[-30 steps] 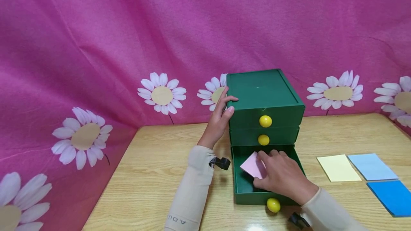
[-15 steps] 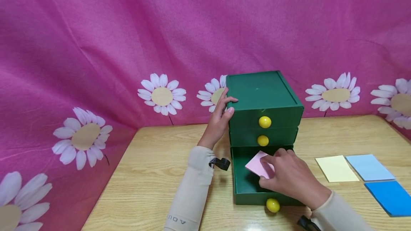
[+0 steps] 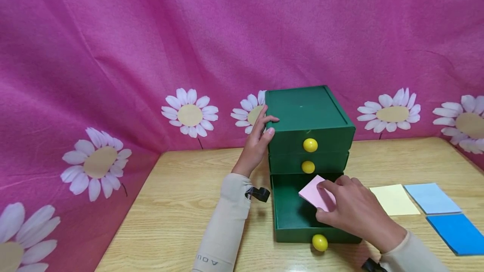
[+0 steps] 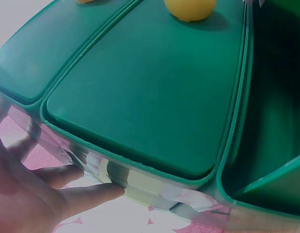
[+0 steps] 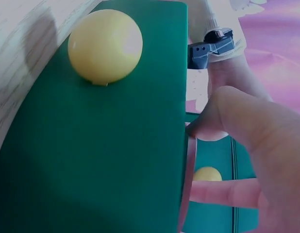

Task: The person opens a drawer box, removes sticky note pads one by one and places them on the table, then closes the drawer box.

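Observation:
A small green drawer cabinet [image 3: 302, 108] with yellow round knobs stands on the table. Its bottom drawer [image 3: 289, 219] is pulled out, while the two upper ones are closed. My left hand [image 3: 254, 148] rests against the cabinet's left side, a fingertip and the thumb over its top edge; the left wrist view shows its extended fingers [image 4: 94, 194] along that side. Over the pulled-out drawer, my right hand [image 3: 357, 211] pinches a pink sticky note pad [image 3: 313, 192] between thumb and fingers. From the right wrist, the pad [image 5: 189, 174] appears edge-on behind the drawer front [image 5: 101, 145].
Right of the cabinet lie a pale yellow pad [image 3: 395, 200], a light blue pad [image 3: 432, 198] and a darker blue pad [image 3: 455, 233] on the wooden table [image 3: 181, 205]. A pink cloth [image 3: 211, 32] with daisies hangs behind. The bottom knob [image 3: 319, 242] juts toward me.
My right hand has moved right across the drawer, carrying the pink sticky note pad with it. The left hand keeps its place on the cabinet. The head view has shifted slightly.

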The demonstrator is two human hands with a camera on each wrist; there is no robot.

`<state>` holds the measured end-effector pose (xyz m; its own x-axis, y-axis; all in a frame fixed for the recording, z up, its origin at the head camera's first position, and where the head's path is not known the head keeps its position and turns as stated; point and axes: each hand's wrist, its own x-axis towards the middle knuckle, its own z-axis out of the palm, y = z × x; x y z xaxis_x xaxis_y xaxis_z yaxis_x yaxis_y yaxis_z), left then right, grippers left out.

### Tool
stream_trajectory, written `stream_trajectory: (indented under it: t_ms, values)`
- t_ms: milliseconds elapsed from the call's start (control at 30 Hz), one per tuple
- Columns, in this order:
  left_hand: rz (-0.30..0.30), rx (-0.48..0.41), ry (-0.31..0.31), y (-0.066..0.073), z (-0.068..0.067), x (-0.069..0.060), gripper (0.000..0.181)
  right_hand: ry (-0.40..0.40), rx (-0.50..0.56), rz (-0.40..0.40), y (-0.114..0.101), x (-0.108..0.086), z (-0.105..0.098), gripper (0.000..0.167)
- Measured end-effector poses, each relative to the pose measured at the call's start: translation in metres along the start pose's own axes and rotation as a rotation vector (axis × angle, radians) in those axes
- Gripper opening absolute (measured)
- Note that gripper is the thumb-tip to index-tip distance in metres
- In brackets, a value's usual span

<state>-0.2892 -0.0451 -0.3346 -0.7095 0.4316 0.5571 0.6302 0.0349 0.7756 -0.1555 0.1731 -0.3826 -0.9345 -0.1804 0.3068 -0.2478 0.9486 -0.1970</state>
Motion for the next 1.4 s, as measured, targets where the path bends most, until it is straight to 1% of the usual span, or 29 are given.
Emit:
stream_trajectory:
  t_ms: [200, 400, 567, 700, 900, 1200, 1400]
  values:
    - [0.006, 0.001, 0.002, 0.000, 0.000, 0.000, 0.039, -0.003, 0.005, 0.028, 0.008, -0.005, -0.005, 0.053]
    - [-0.001, 0.001, -0.006, -0.002, 0.000, 0.000, 0.038, -0.014, 0.006, 0.056, 0.017, -0.010, -0.009, 0.061]
    - [0.004, 0.000, -0.009, -0.002, 0.000, -0.001, 0.039, -0.042, 0.006, 0.078, 0.026, -0.012, -0.011, 0.069]
    - [0.007, -0.002, -0.017, -0.001, 0.001, -0.001, 0.039, -0.050, -0.002, 0.110, 0.033, -0.017, -0.014, 0.069]
    - [0.012, -0.002, -0.013, -0.001, 0.000, -0.001, 0.038, -0.059, -0.012, 0.156, 0.046, -0.023, -0.018, 0.075]
    - [0.002, 0.003, -0.012, -0.001, -0.001, -0.002, 0.039, -0.078, 0.013, 0.204, 0.055, -0.030, -0.017, 0.081]
    - [0.007, 0.001, -0.002, -0.001, 0.000, -0.001, 0.038, -0.073, -0.001, 0.221, 0.063, -0.035, -0.017, 0.079]
